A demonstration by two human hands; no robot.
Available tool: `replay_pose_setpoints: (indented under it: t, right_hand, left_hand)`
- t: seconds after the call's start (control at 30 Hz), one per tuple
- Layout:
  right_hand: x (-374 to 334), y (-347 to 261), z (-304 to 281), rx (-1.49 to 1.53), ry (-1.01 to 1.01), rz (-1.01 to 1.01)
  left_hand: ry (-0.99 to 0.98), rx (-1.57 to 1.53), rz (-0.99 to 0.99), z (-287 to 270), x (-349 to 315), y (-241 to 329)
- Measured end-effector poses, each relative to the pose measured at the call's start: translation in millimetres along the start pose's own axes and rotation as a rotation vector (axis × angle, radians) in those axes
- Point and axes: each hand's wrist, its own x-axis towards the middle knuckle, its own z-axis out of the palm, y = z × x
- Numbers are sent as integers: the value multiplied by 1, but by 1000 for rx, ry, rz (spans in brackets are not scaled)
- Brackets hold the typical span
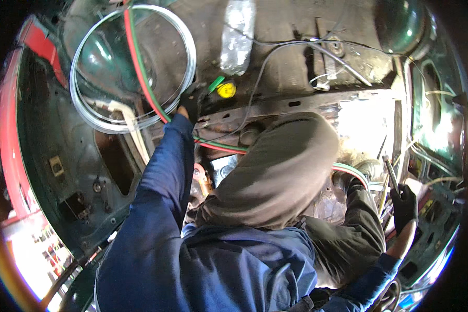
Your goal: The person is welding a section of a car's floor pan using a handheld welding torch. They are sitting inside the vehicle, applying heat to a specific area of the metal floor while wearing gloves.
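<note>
My left hand (192, 102), in a dark glove, reaches forward beside the right edge of a coil of silvery wire (191, 54). Its fingers blend into the dark metal, so I cannot make out whether they grip anything. Red and green twin hoses (140, 78) pass under the coil and by my left wrist. Just right of that hand lie a yellow round tape measure (226, 90) and a small green piece (216, 83). Off to the right, my right hand (404, 208), also gloved, is closed around a slim, dark metal tool (390, 173) that points up and forward.
I sit inside a stripped vehicle body; a raised crossmember (296, 104) runs ahead of me. Beyond it lie a clear plastic bottle (237, 36), a metal rod (343, 63) and a thin black cable (265, 65). The hoses run beneath my bent leg (275, 171). Door openings flank both sides.
</note>
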Motion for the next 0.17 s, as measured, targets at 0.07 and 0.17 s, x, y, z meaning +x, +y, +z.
replay_pose_setpoints:
  t: [0.07, 0.17]
  right_hand:
    - [7, -11, 6, 44, -44, -35]
    - [3, -16, -1, -33, -24, -27]
  left_hand:
    - [18, 47, 56, -31, -7, -6]
    - [38, -77, -100, -12, 4, -1]
